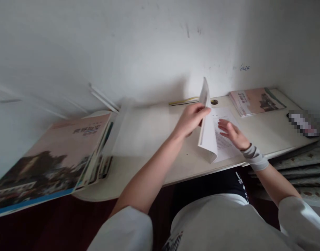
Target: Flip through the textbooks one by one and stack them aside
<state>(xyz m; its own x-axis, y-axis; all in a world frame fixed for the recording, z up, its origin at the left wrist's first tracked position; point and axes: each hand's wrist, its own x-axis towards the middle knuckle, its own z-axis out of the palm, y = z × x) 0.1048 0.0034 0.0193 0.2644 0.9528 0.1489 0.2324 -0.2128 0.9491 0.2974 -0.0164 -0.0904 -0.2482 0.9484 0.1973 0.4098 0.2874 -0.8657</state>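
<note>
An open booklet [209, 139] lies on the white desk [149, 139] in front of me. My left hand [192, 118] grips a raised sheaf of its pages, which stands nearly upright. My right hand [233, 134], with a grey wristband, rests flat with fingers spread on the printed right-hand page [224, 146], holding it down.
A stack of books with a pink-and-photo cover [57, 157] leans at the desk's left end. Another pink booklet [256, 101] lies at the back right by a cable hole [214, 102]. A yellow-edged item [183, 101] lies along the wall. Patterned fabric [301, 167] sits at right.
</note>
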